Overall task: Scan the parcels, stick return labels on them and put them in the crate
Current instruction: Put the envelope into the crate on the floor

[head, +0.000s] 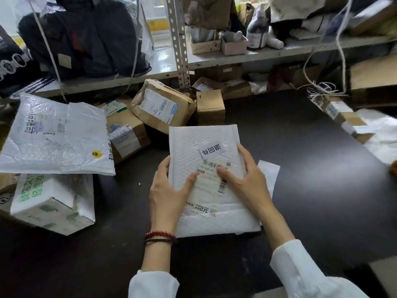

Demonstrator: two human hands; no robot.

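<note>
Centre of frame: padded mailer [206, 145], white, dimpled bubble pattern. On it are a small label [211, 150], white with black characters, and a shipping label [211, 181], off-white with black barcodes. Table [300, 168]: near-black, plain. Left of frame: bag [55, 134], white, black print, round yellow sticker [96, 154]. Lower left: box [51, 204], white with green print. Upper centre: cartons [164, 105], brown. Bottom centre: bracelet [160, 234], red beads. Sleeves [300, 267]: white.

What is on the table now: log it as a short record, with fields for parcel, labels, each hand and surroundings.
parcel: white padded bubble mailer over the dark table
labels: small white return label stuck above the barcoded shipping label
left hand: holds the mailer's left edge
right hand: holds its right edge, thumb on the shipping label
behind: brown cardboard boxes
crate: not in view
</note>
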